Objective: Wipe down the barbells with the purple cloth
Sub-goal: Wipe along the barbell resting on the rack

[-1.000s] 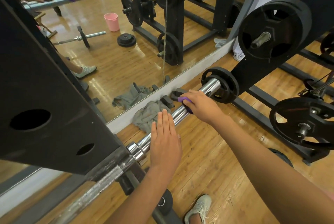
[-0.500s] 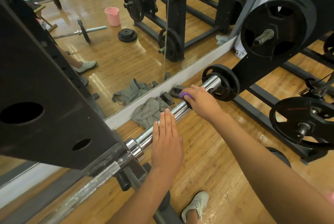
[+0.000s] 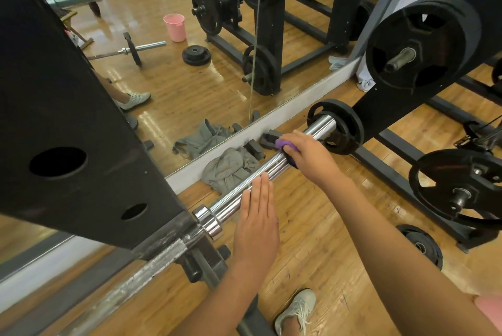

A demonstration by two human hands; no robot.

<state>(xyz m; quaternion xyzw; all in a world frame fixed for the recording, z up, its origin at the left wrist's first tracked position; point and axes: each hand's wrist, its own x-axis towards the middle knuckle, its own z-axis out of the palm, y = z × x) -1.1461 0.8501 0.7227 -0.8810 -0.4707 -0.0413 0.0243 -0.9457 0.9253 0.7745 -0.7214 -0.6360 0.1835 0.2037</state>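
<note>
A chrome barbell lies in a black rack, its shiny sleeve running up and right toward a small black plate. My right hand grips the purple cloth round the sleeve, close to its outer end. My left hand lies flat with straight fingers on the sleeve near its collar. The bar's knurled shaft continues down and left under the rack upright.
A black rack upright fills the left. A wall mirror stands behind the bar. A grey rag lies on the wood floor below the sleeve. Weight plates on pegs hang at right. My shoe is below.
My right hand has slid the purple cloth a little farther up the sleeve toward its outer end. My left hand stays flat on the bar.
</note>
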